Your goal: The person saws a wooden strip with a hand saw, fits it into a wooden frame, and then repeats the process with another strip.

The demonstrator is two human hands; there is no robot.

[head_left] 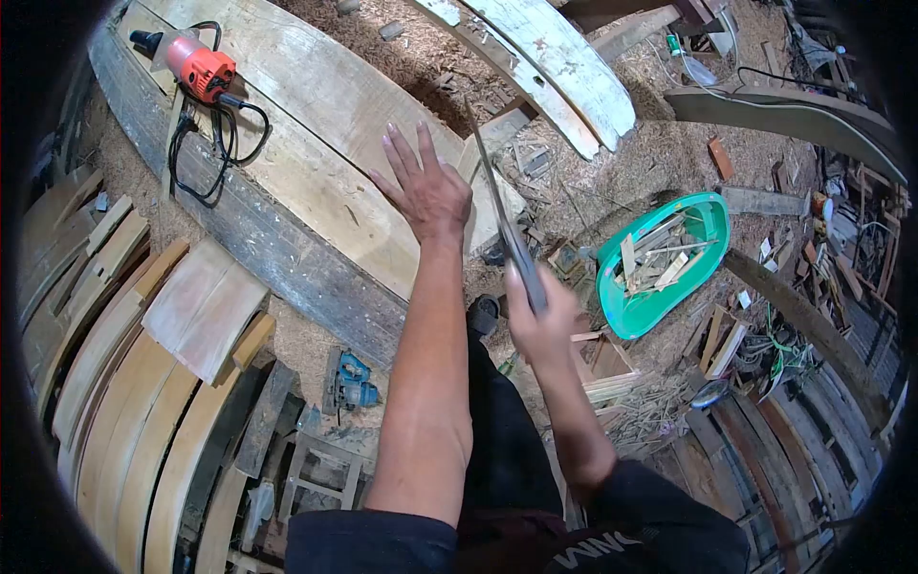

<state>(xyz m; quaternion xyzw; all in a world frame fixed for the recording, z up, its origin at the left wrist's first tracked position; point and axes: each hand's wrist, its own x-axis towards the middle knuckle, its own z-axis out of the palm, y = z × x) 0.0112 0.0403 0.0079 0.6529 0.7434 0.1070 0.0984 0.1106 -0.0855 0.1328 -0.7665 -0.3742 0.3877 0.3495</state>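
My left hand (427,191) lies with fingers spread on a pale wooden board (325,105), near its end. In my right hand (543,320) is a handsaw (507,215), held by its grey handle and seen nearly edge-on. The blade points away from me and crosses the board's end, just right of my left hand. My right hand is slightly blurred. A dark seam runs lengthwise between the board and the pale plank beside it. Farther up the planks rests an orange-red power tool (205,73) with a black cord.
Weathered grey timber (258,258) runs along the left of the planks. A green basin (612,311) with wood offcuts stands to the right. Curved boards (124,450) are stacked at left, near a blue power tool (354,383). Sawdust and scraps cover the ground; a whitish plank (550,57) lies ahead.
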